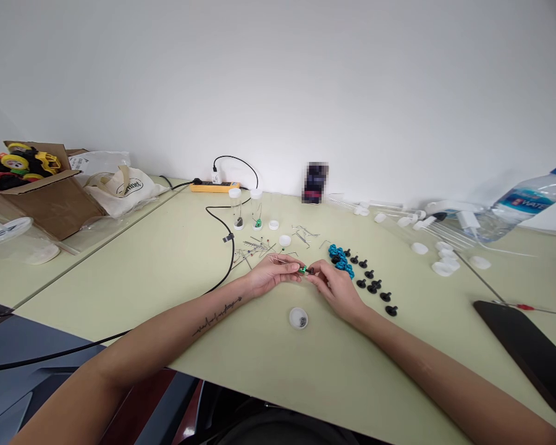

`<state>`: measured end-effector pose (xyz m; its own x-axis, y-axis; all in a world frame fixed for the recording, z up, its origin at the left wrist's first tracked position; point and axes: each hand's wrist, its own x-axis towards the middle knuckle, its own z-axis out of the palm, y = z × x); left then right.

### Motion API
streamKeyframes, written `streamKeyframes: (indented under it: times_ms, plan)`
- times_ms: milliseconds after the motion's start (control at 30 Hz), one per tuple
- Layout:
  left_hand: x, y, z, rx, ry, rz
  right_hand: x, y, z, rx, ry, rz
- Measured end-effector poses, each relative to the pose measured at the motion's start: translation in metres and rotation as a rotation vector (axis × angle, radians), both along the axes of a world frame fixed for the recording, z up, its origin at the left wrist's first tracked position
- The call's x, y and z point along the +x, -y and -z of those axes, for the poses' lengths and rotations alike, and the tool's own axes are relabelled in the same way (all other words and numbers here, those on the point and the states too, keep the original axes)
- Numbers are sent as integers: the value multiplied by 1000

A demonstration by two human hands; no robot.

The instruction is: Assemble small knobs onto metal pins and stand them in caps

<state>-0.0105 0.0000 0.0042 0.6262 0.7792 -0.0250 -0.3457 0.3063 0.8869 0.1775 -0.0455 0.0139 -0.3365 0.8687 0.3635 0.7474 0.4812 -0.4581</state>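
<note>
Above the middle of the table, my left hand [274,275] is closed on a small shiny green part [302,269], and a thin metal rod [280,260] runs back along its fingers. My right hand [337,289] pinches a small black piece [311,271] against the green part's right end. Whether the two are joined I cannot tell. Just nearer to me is a round white cap [294,326] with tiny metal bits in it. Several blue knobbly parts [336,253] and black flanged pegs [385,297] lie right of my right hand.
Behind my left hand are loose metal rods [254,247] and two clear tubes [256,210] with parts inside. A yellow power strip [215,186] and black cable [232,259] lie left. Empty tubes, white caps [445,264] and a water bottle [519,207] are right; a cardboard box [60,204] is far left.
</note>
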Motion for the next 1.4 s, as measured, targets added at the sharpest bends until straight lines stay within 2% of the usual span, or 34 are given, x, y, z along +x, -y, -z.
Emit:
streamKeyframes:
  times_ms: [100, 333, 567, 767, 1000, 1267, 1400]
  plan:
    - [0, 0, 0, 0, 5, -7, 0, 0, 1, 4, -24, 9]
    - [0, 0, 1, 6, 0, 11, 0, 0, -4, -93, -12, -36]
    - [0, -1, 1, 4, 15, 3, 0, -1, 2, -9, -30, 8]
    - [0, 0, 1, -7, -5, 3, 1, 0, -1, -62, -22, -25]
    - [0, 0, 1, 2, 11, 3, 1, -2, 4, 12, -44, 4]
    - [0, 0, 2, -3, -10, 4, 1, -1, -2, -50, 2, -44]
    - [1, 0, 1, -1, 4, -11, -1, 0, -2, -25, -14, -8]
